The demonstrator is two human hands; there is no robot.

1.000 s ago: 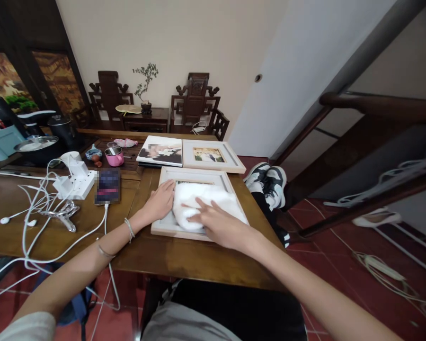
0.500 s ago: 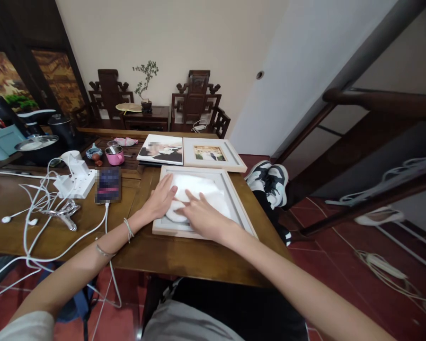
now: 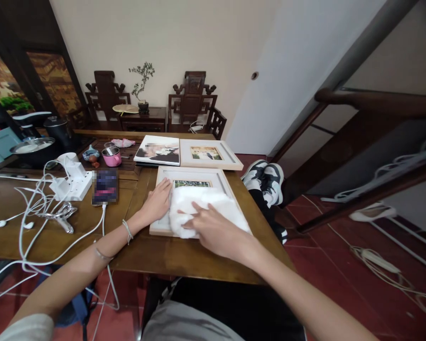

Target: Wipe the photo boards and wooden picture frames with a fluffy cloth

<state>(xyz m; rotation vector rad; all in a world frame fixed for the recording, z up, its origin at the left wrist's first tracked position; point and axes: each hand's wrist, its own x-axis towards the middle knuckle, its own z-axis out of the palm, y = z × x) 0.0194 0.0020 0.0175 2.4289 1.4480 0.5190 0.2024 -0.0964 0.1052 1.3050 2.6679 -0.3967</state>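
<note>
Near the right front corner of a wooden table (image 3: 184, 260), a white cloth (image 3: 223, 201) lies across a picture frame (image 3: 218, 179), longest left to right, beneath the right hand (image 3: 218, 229), fingers spread; the left hand (image 3: 157, 201) rests unclenched on the frame's left rim.

Photo (image 3: 192, 183) — lower part hidden under cloth (image 3: 202, 195).

Single view, from person's head: facing forward and down across worktop (image 3: 184, 255), left hand (image 3: 158, 201) and right hand (image 3: 216, 229) close, mid-view; wall (image 3: 206, 33) beyond at top, floor (image 3: 330, 255) lower right.
</note>
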